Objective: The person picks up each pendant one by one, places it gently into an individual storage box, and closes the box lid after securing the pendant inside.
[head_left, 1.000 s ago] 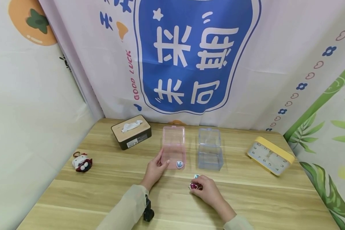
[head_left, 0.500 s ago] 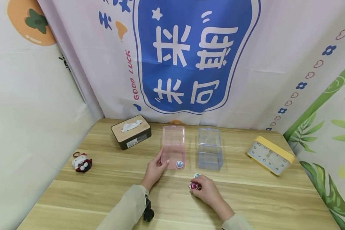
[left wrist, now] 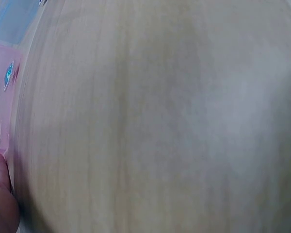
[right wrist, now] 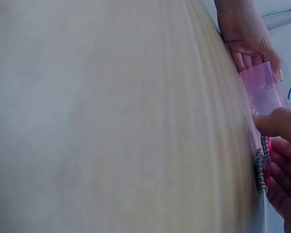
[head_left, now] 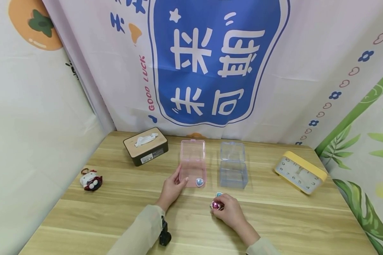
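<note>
The right hand [head_left: 232, 212] pinches a pink gem [head_left: 216, 205] on the near side of the blue box [head_left: 233, 181]; the left hand [head_left: 172, 189] grips the pink box's [head_left: 193, 170] left side.

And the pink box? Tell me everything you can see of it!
The pink box is see-through and looks like plastic. Its lid is open, tipped back. It sits on the table, left of and apart from the blue box. A shiny blue gem lies in its near right corner. The left hand holds its left side.
</note>
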`<action>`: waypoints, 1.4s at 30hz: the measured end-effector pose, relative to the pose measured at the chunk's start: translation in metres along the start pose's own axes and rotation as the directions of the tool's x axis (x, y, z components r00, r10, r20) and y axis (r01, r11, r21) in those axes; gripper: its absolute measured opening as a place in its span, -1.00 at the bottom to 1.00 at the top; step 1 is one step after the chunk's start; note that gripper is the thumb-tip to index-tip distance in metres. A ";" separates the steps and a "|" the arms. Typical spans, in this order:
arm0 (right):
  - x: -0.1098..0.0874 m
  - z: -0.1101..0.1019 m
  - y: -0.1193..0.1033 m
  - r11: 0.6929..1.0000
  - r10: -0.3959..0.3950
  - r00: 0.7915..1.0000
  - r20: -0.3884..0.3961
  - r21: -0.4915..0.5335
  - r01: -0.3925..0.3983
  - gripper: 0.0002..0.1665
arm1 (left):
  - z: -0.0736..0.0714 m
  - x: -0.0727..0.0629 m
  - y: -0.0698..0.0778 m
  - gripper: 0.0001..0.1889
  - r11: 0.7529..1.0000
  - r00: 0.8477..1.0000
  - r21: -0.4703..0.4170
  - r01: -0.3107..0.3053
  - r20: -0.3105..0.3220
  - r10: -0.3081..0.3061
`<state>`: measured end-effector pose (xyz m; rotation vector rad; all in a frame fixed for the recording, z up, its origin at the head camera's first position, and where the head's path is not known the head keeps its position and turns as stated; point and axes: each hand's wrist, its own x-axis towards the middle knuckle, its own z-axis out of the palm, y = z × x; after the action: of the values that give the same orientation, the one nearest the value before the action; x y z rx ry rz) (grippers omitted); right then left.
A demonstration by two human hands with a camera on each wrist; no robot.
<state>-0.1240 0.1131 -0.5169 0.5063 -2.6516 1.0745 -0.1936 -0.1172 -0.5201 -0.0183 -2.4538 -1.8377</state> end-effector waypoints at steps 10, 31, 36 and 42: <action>0.003 -0.006 -0.007 0.998 0.062 0.998 -0.031 -0.017 -0.062 -0.67 | 0.000 -0.002 0.005 -0.32 0.999 0.999 -0.009 -0.033 0.001 0.033; 0.015 -0.013 -0.014 0.999 -0.009 0.986 -0.167 0.047 0.017 -0.65 | 0.000 -0.002 0.001 -0.31 1.000 1.000 -0.005 -0.026 -0.003 0.026; 0.021 -0.012 -0.016 0.998 -0.033 0.982 -0.188 0.046 0.042 -0.63 | 0.000 -0.002 0.001 -0.31 1.000 1.000 -0.004 -0.019 -0.001 0.019; 0.029 -0.014 -0.020 0.995 -0.065 0.978 -0.199 0.059 0.078 -0.62 | 0.001 -0.002 0.003 -0.31 1.000 1.000 0.000 -0.017 0.001 0.017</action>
<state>-0.1409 0.1033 -0.4845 0.4774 -2.4152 1.1315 -0.1917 -0.1157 -0.5175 -0.0402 -2.4462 -1.8312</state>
